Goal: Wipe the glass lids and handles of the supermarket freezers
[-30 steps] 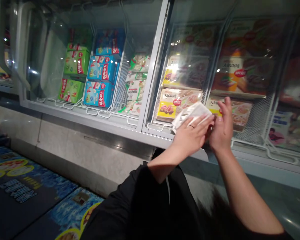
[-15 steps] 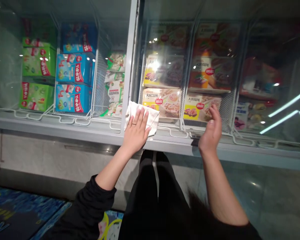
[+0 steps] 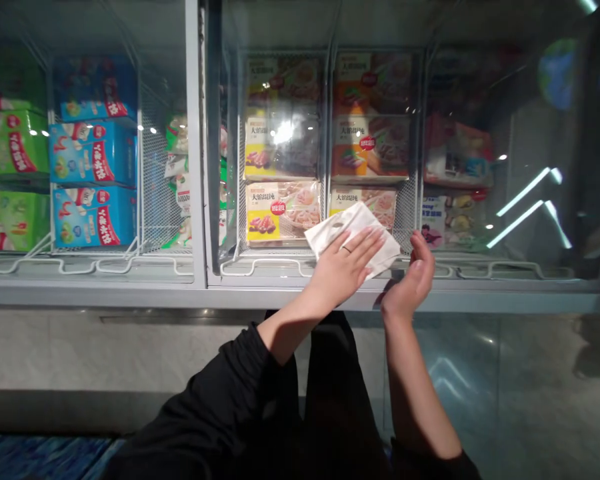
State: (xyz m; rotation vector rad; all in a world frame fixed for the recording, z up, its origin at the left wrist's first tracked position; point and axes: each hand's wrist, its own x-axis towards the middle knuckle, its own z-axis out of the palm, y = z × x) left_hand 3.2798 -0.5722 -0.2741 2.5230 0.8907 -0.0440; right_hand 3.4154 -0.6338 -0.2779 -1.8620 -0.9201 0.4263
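My left hand (image 3: pixel 344 267) lies flat with its fingers stretched over a white cloth (image 3: pixel 380 230), pressing it against the glass lid (image 3: pixel 270 150) of a chest freezer. A ring shows on one finger. The cloth is folded and covers part of a dumpling-type food box (image 3: pixel 343 199) below the glass. Just to the right, my right hand (image 3: pixel 414 277) is held on edge by the freezer's front rim, its fingers loosely curved and no object visible in it.
Under the glass, wire baskets hold blue boxes (image 3: pixel 93 217), green boxes (image 3: pixel 10 220), yellow-and-brown boxes (image 3: pixel 283 212) and bagged food (image 3: pixel 457 157). A grey frame bar (image 3: pixel 196 147) divides the lid. The front rim (image 3: pixel 105 295) runs across above my legs. Light reflections lie on the glass.
My left hand has slid the white cloth rightward along the glass, from the frame bar to beside my right hand. The view has shifted to the right.
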